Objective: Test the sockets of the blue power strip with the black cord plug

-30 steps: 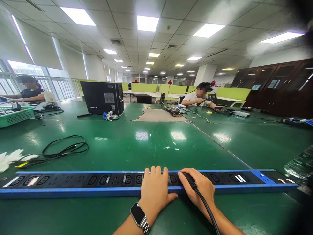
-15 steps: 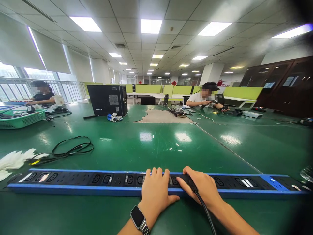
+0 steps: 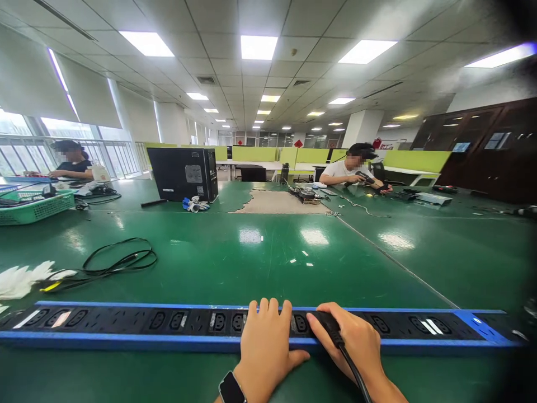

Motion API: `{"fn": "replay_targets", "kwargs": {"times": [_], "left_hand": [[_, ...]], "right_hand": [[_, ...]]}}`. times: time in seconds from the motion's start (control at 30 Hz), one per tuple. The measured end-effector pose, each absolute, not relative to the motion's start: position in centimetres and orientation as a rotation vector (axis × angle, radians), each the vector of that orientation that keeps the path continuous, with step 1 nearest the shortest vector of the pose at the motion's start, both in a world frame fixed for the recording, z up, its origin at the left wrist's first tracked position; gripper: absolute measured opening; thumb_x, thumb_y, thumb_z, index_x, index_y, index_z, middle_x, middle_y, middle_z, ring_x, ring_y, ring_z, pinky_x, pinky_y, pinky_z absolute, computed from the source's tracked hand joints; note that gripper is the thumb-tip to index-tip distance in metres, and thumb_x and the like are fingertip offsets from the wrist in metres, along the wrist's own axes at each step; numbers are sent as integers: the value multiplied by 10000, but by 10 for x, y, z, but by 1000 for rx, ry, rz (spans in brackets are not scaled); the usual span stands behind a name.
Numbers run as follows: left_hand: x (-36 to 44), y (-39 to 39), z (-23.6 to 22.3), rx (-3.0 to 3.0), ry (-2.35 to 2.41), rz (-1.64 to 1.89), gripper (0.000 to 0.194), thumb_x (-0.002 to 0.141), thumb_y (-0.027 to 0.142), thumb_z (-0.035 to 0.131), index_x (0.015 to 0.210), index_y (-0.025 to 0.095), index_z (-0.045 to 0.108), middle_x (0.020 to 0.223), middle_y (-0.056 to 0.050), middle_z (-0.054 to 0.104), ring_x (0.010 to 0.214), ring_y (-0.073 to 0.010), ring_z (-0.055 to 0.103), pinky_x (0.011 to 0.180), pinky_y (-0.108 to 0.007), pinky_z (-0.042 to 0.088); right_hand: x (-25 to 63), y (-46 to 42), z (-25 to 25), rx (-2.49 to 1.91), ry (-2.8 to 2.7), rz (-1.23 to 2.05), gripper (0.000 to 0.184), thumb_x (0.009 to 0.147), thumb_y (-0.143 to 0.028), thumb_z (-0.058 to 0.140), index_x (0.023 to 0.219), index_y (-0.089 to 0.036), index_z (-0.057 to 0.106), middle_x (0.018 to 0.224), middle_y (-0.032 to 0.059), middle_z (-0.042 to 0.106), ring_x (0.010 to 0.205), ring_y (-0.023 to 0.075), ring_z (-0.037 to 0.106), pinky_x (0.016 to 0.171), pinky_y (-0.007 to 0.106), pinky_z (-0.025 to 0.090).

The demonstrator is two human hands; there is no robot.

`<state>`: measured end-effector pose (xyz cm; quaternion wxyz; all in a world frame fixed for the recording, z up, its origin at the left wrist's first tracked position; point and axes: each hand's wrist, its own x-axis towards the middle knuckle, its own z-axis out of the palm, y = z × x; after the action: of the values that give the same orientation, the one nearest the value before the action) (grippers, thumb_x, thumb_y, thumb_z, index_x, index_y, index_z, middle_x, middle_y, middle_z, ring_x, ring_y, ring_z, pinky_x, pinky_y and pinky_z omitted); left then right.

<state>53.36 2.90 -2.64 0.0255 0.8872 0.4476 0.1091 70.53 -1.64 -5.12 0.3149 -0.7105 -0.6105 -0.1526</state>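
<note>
A long blue-and-black power strip (image 3: pixel 193 322) lies across the green table in front of me. My left hand (image 3: pixel 266 341) spans its middle, fingers over the far edge and thumb at the near edge, holding the strip. Just to the right, my right hand (image 3: pixel 354 341) grips a black power plug (image 3: pixel 329 324) between thumb and fingers, against the strip's socket face. From the plug a thick black cord (image 3: pixel 354 369) runs down toward me. Whether its pins sit in a socket is hidden. An uncovered socket (image 3: pixel 300 323) shows between my hands.
A looped black cable (image 3: pixel 121 263) and white gloves (image 3: pixel 20 281) lie to the left, near a green basket (image 3: pixel 50 210). Farther back stand a black computer case (image 3: pixel 180 173) and blue-white gloves (image 3: pixel 195 205). Two other people sit across the table, left and right.
The strip and both hands appear slightly lower in view. Both hands keep their places on the strip and the plug.
</note>
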Motion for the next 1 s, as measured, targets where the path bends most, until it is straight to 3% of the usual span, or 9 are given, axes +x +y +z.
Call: {"fn": "replay_targets", "kwargs": {"times": [0.33,0.57,0.73,1.0], "left_hand": [[531,32,-26,2737,1339,362,769,640,665,731,1245,229,543,1080,-96,638,1028,-323,564,916,-507,428],[530,32,-27,2743,1316,396,783,653,683,710,1259,218,536,1093,-102,640,1031,-316,561,930,-504,412],[530,31,-25,2733,1315,412,791,638,662,732,1262,215,541,1091,-101,643,1032,-320,565,931,-503,421],[530,30,-23,2746,1321,373,786,669,663,697,1294,220,523,1108,-111,637,1044,-329,560,926,-509,419]], "right_hand": [[703,-15,-48,-1924,-1613,-389,390,891,-587,445,816,-265,650,691,4,696,614,192,658,565,278,392],[716,-13,-44,-1678,-1818,-487,311,880,-519,545,859,-216,613,760,9,657,627,125,623,601,225,429],[722,-13,-42,-1801,-1825,-672,400,834,-599,550,700,-225,503,659,-11,561,589,136,545,521,239,349],[718,-6,-51,-1919,-1826,-674,423,889,-542,444,608,-232,503,615,-3,574,610,158,548,583,270,327]]}}
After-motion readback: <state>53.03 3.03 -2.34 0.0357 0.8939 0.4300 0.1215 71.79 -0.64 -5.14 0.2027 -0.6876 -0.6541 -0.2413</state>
